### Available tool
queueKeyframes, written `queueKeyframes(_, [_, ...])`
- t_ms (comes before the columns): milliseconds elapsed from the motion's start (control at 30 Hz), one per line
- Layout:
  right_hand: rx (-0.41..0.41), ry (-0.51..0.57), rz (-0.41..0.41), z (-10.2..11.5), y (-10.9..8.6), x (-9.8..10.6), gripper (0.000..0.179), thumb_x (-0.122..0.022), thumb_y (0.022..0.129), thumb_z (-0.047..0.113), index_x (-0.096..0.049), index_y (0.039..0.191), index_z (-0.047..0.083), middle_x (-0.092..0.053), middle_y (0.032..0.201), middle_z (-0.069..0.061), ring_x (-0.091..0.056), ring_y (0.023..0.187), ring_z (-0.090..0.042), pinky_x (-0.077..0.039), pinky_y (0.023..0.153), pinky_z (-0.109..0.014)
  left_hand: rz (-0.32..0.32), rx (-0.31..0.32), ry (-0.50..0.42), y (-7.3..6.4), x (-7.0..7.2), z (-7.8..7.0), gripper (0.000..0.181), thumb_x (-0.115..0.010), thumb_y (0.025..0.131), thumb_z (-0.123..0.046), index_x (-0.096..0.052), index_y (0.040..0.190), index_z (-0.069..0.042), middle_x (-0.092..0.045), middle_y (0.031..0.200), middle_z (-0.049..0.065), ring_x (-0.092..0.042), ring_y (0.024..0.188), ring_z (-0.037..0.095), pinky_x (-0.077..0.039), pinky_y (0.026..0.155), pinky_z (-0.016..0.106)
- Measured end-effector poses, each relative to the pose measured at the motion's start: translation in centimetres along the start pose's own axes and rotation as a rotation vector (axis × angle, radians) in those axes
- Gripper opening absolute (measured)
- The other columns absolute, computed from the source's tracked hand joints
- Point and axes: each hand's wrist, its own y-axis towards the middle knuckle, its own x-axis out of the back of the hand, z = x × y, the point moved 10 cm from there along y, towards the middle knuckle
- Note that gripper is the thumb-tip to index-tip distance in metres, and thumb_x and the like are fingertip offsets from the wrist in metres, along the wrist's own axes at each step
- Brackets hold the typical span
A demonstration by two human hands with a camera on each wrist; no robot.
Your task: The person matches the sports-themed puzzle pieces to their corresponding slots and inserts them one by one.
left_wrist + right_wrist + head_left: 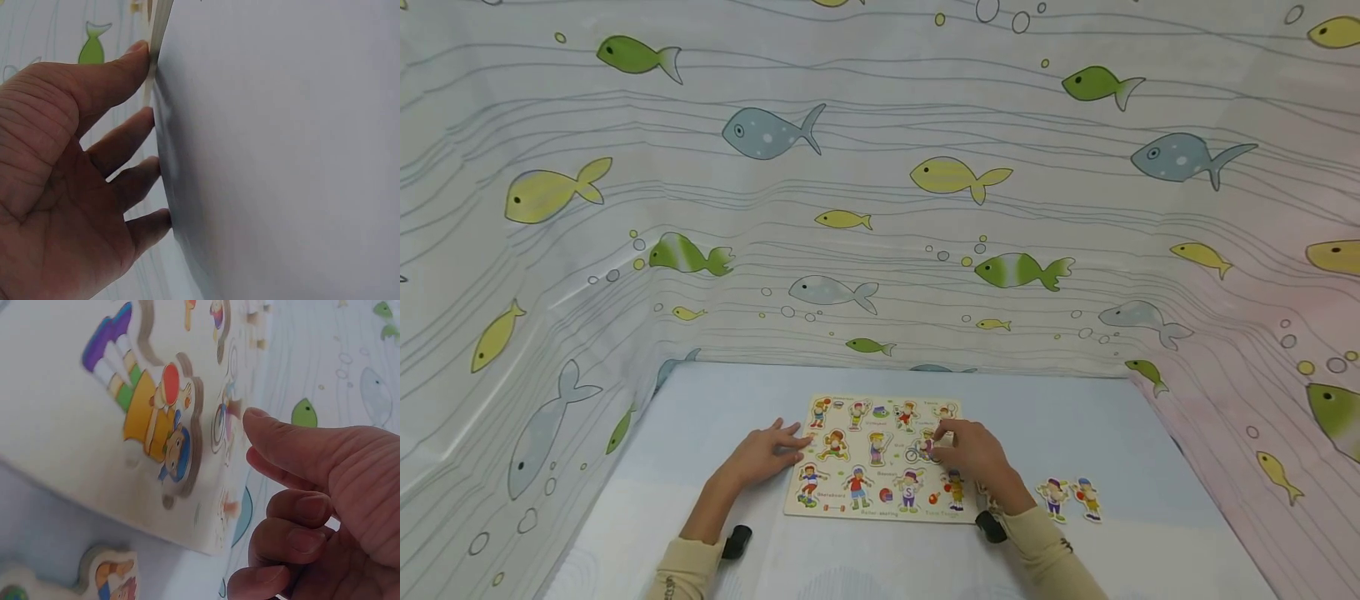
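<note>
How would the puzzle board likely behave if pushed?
The puzzle board would probably stay stiff, since its edges look straight. Lying flat on the table, it should slide rather than tip. Its thin profile suggests it may be fairly light.

The puzzle board lies on the table, with the left hand at its left edge and the right hand over its right part, beside the cyclist piece. To the board's right, two loose pieces lie side by side, a third piece between them and the board. The backdrop stands behind the table and along both sides
</note>
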Motion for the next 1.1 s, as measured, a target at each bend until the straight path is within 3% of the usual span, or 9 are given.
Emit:
queueKeyframes(500, [-0.041,-0.017,0.037,-2.4,-1.9,0.8,0.019,-0.079,0.083,0.031,-0.071,0.098,0.022,-0.052,0.068,0.003,-0.047,0.057,-0.014,-0.037,0.048,-0.030,0.004,-0.002,0.008,0.0,0.0,0.1,0.031,-0.072,0.090,-0.024,-0.072,0.120,-0.015,-0.053,0.140,0.016,-0.033,0.137,0.048,-0.025,0.107,0.067])
queueKeyframes(1100, [-0.083,-0.032,0.072,-4.8,-4.8,2.3,0.021,-0.083,0.080,0.031,-0.071,0.095,0.024,-0.049,0.063,0.002,-0.043,0.052,-0.013,-0.030,0.047,-0.027,0.010,0.000,0.002,0.0,0.1,0.0,0.031,-0.072,0.090,-0.025,-0.072,0.120,-0.015,-0.054,0.140,0.016,-0.033,0.137,0.048,-0.024,0.108,0.067])
